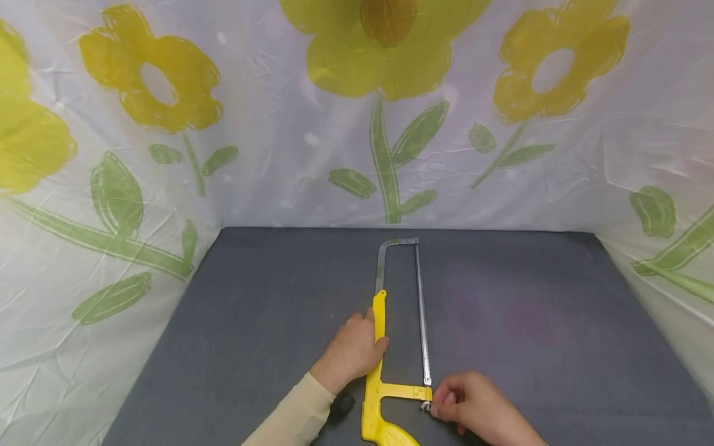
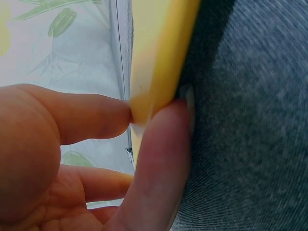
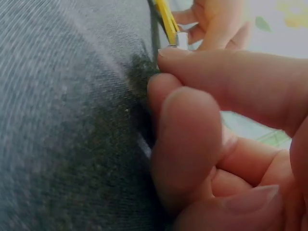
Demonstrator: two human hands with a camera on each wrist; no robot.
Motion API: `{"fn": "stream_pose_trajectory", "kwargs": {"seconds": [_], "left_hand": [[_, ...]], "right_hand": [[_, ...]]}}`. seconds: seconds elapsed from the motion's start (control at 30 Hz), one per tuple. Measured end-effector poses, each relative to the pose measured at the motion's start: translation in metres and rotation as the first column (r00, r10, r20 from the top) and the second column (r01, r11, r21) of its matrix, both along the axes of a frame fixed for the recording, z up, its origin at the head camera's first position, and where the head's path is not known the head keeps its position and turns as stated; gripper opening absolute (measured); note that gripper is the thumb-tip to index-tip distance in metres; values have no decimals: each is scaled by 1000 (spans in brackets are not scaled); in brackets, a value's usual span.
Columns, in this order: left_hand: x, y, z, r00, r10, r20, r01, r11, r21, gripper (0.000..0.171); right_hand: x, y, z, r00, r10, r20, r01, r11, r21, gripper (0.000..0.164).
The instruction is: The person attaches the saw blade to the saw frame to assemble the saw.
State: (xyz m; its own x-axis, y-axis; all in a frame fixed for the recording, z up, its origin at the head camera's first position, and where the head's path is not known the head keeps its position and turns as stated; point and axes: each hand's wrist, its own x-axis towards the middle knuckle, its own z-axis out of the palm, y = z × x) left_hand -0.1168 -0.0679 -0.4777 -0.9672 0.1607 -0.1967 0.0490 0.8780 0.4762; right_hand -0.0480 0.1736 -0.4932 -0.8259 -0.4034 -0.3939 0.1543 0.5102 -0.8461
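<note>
A hacksaw point(image 1: 372, 391) with a yellow frame lies on the dark table, its handle towards me and its silver front bow pointing away. Its straight metal blade point(image 1: 421, 310) runs along the right side. My left hand point(image 1: 351, 348) grips the yellow bar of the frame; the left wrist view shows thumb and finger either side of the yellow bar point(image 2: 161, 53). At the blade's near end sits a small metal wing nut point(image 1: 426, 406), pinched by the curled fingers of my right hand point(image 1: 474, 402). Those fingers partly cover it.
The dark cloth-covered table point(image 1: 268, 297) reaches back to a hanging white sheet point(image 1: 268, 173) printed with yellow flowers, which also closes off both sides. A small black object point(image 1: 342, 407) shows beside my left sleeve, close to the saw frame.
</note>
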Motion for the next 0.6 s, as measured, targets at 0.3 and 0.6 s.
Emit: {"fn": "stream_pose_trajectory", "kwargs": {"seconds": [0.3,0.6], "left_hand": [[0,1,1,1000,7,-2,-7,1000,-15,75],[1,0,1,1000,-1,-17,0,1000,-18,74]], "right_hand": [[1,-6,4,999,-48,-8,48,995,91,28],[2,-6,3,999,-46,0,46,995,89,23]]}}
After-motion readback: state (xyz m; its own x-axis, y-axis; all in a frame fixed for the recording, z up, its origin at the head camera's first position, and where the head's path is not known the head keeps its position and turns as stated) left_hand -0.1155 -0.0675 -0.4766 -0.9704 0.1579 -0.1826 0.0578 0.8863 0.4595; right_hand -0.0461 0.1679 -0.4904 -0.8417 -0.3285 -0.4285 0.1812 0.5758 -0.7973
